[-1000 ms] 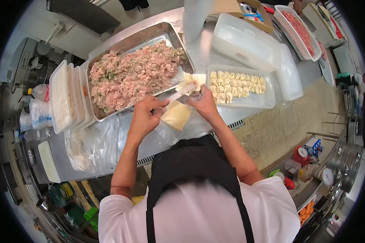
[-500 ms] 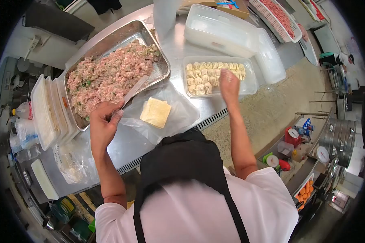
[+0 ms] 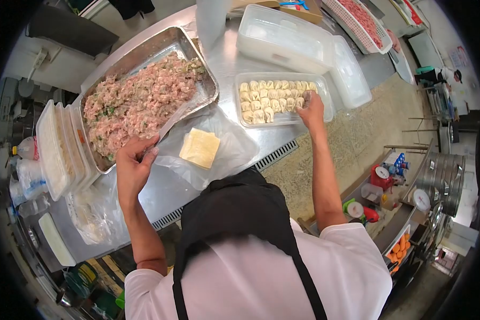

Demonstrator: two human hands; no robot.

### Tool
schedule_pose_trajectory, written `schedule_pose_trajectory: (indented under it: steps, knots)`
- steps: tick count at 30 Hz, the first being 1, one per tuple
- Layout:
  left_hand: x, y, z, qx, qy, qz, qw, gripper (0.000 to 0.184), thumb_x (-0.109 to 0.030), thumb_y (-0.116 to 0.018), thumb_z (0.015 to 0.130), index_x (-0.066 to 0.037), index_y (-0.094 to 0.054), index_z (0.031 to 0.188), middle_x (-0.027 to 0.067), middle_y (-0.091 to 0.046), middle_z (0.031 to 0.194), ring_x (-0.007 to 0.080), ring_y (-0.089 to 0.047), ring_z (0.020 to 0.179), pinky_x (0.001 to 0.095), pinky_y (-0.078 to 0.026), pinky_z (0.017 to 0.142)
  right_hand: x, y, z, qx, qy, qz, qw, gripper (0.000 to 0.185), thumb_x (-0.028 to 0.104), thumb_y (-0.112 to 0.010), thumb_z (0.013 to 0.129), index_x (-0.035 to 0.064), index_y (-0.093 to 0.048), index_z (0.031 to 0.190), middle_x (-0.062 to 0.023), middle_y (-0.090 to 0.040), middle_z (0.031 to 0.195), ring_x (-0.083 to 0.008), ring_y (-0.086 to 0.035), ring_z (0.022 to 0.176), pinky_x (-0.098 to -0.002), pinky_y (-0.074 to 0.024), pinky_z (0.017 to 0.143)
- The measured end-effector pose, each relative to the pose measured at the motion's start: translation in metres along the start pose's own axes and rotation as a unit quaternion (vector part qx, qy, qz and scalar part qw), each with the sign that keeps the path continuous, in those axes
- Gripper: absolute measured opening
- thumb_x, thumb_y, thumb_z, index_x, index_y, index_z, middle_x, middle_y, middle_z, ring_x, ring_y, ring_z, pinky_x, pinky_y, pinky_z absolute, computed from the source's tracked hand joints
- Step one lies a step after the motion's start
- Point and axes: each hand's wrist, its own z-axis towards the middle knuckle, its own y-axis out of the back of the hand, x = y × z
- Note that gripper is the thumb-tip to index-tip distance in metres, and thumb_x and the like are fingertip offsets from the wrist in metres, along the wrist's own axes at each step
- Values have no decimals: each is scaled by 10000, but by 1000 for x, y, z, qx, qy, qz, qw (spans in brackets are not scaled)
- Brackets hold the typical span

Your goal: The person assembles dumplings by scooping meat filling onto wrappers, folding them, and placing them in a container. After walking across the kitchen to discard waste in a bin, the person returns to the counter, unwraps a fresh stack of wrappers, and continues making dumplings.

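Observation:
My left hand (image 3: 136, 162) pinches a flat, pale spatula (image 3: 173, 121), whose blade reaches over the near edge of the metal tray (image 3: 214, 88) of minced meat (image 3: 138, 96). At the right end of the dumpling rows, my right hand (image 3: 311, 109) is over the clear plastic box (image 3: 328, 109), fingertips pressed together and pointing down. Whether a dumpling is between them is hidden. Folded dumplings (image 3: 269, 98) lie in rows in that box. A stack of square yellow wrappers (image 3: 200, 148) rests on a plastic sheet (image 3: 232, 146) between the hands.
Behind the dumpling box are a larger clear container (image 3: 282, 40) and a lid (image 3: 351, 74). A white basket of meat (image 3: 360, 24) stands at the back right. Stacked white boxes (image 3: 53, 149), plastic bags (image 3: 93, 213) and a white board (image 3: 55, 240) are at the left.
My right hand has gone from the wrapper beside the spatula to the dumpling box. My left hand has moved the spatula left to the meat tray. The view has shifted.

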Motion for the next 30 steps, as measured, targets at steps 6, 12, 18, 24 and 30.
schedule_pose_trajectory:
  steps: [6,12,18,24,30]
  knots:
    - [9,3,-1,-5,8,1,1000,336,45,-708,784,-16,-743,1113,-4,-526,775,87,-393,650,244,-317,587,0,-2,3,26,-49,-17,998,421,67,-881,595,23,-689,968,-174,-726,893,-352,-707,858,-403,-546,785]
    - [16,5,-4,-28,33,1,999,334,-3,-713,799,-35,-730,1131,27,-580,785,108,-457,654,264,-385,589,29,13,-4,-10,34,-86,996,367,80,-869,640,24,-705,962,-158,-718,926,-340,-699,887,-400,-549,768]
    - [32,6,-13,-53,84,8,995,358,-26,-695,827,-37,-700,1185,64,-673,897,133,-529,684,276,-448,630,156,-18,-65,168,190,222,942,174,51,-784,782,38,-720,943,-104,-706,942,-211,-684,819,-309,-538,680]
    - [41,3,-17,-68,108,-3,992,329,-20,-665,864,-31,-697,1192,124,-711,1019,159,-586,711,304,-490,674,238,-79,-134,250,347,146,892,164,143,-793,751,37,-703,839,-120,-654,828,-331,-643,781,-403,-523,686]
    - [56,21,-19,-113,77,147,980,260,-2,-644,830,-27,-738,1071,181,-709,1014,328,-676,794,422,-527,727,234,-87,-123,301,278,175,895,114,136,-758,784,29,-720,793,-148,-672,807,-338,-650,803,-411,-517,704]
